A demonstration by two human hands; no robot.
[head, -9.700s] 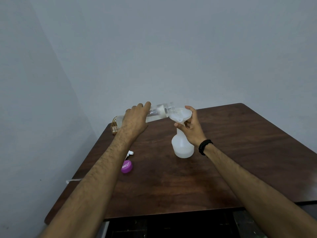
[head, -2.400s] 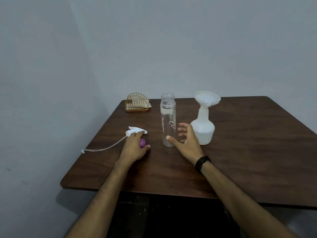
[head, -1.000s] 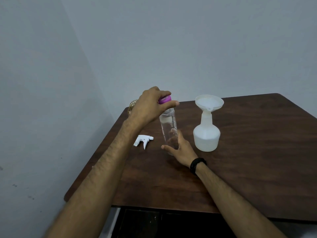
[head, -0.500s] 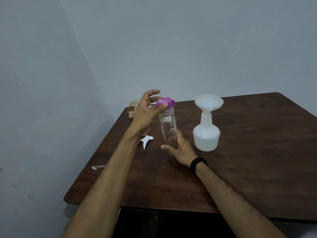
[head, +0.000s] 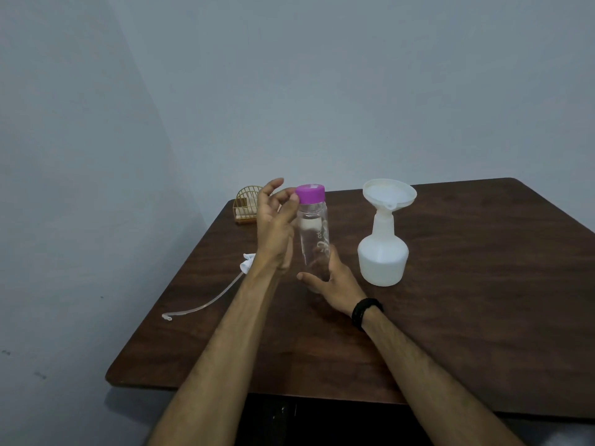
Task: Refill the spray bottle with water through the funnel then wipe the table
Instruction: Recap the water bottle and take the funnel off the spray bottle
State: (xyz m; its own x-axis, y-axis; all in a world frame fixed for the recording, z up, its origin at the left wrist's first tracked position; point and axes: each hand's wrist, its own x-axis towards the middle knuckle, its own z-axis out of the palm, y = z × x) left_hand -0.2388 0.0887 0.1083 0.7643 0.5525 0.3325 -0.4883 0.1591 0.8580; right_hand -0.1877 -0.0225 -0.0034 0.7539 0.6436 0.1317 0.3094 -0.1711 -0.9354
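Two hands at a clear bottle (head: 314,235) standing upright on the brown table (head: 467,317).
The right hand (head: 331,280) curls round the bottle's base; the left hand (head: 275,225) sits beside its neck, fingertips touching the purple cap (head: 310,193), fingers loosely spread. Right of the bottle stands the white spray bottle (head: 383,252) with the funnel (head: 389,193) in its neck. Left of the bottle lies the spray head (head: 247,263) with its tube (head: 206,305); behind it, a gold wire holder (head: 246,204).

Plain pale grey walls (head: 354,75) meeting in a corner at far left, dark brown wooden surface (head: 483,317) with rounded corners, dim even light
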